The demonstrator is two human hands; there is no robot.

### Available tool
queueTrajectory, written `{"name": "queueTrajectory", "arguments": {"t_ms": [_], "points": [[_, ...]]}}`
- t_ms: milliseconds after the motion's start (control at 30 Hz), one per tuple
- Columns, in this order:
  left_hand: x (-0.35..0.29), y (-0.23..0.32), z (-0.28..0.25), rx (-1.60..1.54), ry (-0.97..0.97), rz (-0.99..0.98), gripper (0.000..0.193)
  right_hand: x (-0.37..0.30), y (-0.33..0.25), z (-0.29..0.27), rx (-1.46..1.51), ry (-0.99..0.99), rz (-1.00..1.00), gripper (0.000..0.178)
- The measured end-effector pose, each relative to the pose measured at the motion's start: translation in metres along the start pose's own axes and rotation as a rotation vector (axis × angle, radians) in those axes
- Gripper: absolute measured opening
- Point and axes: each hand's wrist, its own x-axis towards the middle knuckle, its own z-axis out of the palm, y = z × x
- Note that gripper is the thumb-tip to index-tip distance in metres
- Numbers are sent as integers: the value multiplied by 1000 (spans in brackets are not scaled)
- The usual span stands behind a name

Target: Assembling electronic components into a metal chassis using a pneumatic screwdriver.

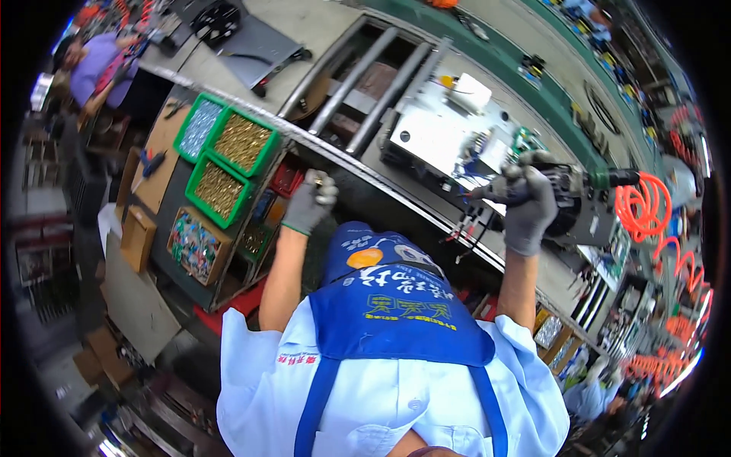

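My left hand (311, 199), in a grey glove, is closed with the fingers curled up beside the green bins. A small brassy glint shows at its fingertips, too small to name. On the right, my gloved right hand (531, 209) wraps round a dark power screwdriver (499, 189), whose narrow end points left. An orange coiled hose (643, 209) runs off beyond the tool's back end. Left of the tool lies a metal panel unit (430, 137) with a white block (470, 93) on top and wires along its near side.
Green bins hold brass-coloured screws (242, 143) and silvery ones (202, 126). A box of coloured connectors (196, 245) sits nearer. Steel rollers (354, 80) line the conveyor, whose metal edge (365, 174) crosses before me. A person in purple (103, 68) works at far left.
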Motion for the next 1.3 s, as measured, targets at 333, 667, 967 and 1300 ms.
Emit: {"name": "queueTrajectory", "arguments": {"t_ms": [333,667,967,1300], "points": [[84,-192,112,519,-21,-319,32,-18,11,-27,187,39,-130,29],[95,-176,116,338,118,-305,31,-6,33,-10,162,35,-229,27],[113,-149,93,343,301,-319,43,54,107,10,-69,-6,-326,31],[63,-85,45,366,317,-260,38,74,119,20,-212,-15,-236,27]]}}
